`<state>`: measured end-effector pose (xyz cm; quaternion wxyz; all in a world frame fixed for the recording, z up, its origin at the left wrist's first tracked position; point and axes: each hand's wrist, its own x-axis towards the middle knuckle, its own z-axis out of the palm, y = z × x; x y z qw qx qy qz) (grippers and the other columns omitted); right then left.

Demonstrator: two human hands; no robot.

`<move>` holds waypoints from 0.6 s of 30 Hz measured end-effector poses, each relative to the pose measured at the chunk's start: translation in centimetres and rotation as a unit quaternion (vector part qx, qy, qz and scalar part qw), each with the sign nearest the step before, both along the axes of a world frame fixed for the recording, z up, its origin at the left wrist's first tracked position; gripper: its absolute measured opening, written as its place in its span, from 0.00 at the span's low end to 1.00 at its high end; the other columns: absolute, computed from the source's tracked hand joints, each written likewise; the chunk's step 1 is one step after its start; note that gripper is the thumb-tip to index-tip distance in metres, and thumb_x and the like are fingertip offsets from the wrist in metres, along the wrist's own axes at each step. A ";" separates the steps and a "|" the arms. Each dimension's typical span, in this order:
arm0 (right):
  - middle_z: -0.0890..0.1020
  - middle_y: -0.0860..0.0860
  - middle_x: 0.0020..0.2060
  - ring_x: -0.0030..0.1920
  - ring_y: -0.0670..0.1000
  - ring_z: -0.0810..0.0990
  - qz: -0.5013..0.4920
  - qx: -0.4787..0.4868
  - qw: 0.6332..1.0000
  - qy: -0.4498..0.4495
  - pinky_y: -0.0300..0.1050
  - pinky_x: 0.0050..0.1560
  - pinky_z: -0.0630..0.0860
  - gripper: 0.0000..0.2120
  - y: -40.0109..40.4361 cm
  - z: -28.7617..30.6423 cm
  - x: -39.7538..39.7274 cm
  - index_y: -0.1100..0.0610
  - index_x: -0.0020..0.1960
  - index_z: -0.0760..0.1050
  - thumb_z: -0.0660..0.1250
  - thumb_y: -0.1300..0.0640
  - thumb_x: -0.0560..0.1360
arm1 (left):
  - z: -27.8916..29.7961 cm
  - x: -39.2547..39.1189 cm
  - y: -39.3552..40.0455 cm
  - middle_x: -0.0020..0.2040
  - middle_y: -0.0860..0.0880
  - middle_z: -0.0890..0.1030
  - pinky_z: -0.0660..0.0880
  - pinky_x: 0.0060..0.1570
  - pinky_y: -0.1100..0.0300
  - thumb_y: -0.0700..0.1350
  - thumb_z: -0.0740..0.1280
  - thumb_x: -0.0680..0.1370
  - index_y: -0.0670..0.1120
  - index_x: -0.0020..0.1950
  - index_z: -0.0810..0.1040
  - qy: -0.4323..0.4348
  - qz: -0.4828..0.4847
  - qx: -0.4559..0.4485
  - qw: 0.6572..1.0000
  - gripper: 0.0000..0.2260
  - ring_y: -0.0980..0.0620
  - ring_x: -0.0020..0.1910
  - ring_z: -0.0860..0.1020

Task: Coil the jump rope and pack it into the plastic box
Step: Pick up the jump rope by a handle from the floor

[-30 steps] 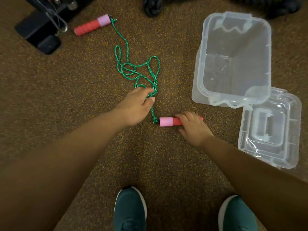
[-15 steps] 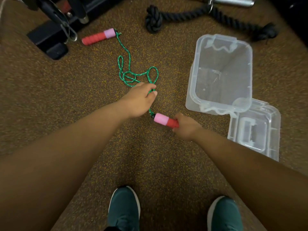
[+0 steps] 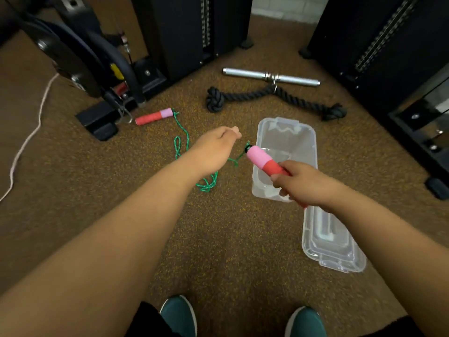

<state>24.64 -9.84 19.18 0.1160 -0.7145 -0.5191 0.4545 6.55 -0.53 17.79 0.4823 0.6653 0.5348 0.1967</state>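
On the brown speckled floor (image 3: 218, 239) the clear plastic box (image 3: 308, 142) stands open, its lid (image 3: 340, 254) touching its near end. The green rope (image 3: 181, 144) trails loose across the floor to the far handle (image 3: 153, 116). The right hand (image 3: 301, 183) grips the near handle (image 3: 264, 161), lifted over the box. The left hand (image 3: 213, 149) covers the rope; I cannot tell its fingers' state.

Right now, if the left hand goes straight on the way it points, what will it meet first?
The left hand points up and right in the picture, raised off the floor. Along that line the carpet looks free; the first thing is probably the black rope, then the metal bar. Depth is unclear.
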 end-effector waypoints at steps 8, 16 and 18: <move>0.79 0.54 0.41 0.33 0.47 0.76 -0.200 0.014 0.932 0.301 0.36 0.30 0.74 0.10 -3.5 3.3 -0.9 0.60 0.58 0.72 0.59 0.59 0.79 | 2.5 -0.1 -4.7 0.51 0.43 0.82 0.73 0.58 0.53 0.52 0.48 0.83 0.45 0.51 0.80 -0.107 0.042 -0.112 0.987 0.22 0.47 0.51 0.79; 0.81 0.57 0.42 0.34 0.49 0.79 -0.192 -0.015 0.870 0.454 0.39 0.31 0.78 0.13 -3.5 4.2 -1.9 0.64 0.59 0.72 0.61 0.60 0.76 | 1.9 -1.3 -4.0 0.58 0.38 0.81 0.73 0.61 0.51 0.63 0.42 0.80 0.40 0.55 0.79 -0.222 0.013 -0.351 0.909 0.35 0.42 0.58 0.79; 0.81 0.58 0.44 0.35 0.50 0.80 -0.159 -0.028 0.859 0.487 0.40 0.33 0.78 0.17 -3.9 4.3 -2.0 0.64 0.60 0.72 0.62 0.58 0.73 | 2.0 -1.1 -4.0 0.51 0.38 0.84 0.75 0.56 0.51 0.65 0.41 0.78 0.38 0.53 0.80 -0.253 0.016 -0.382 0.889 0.38 0.43 0.52 0.82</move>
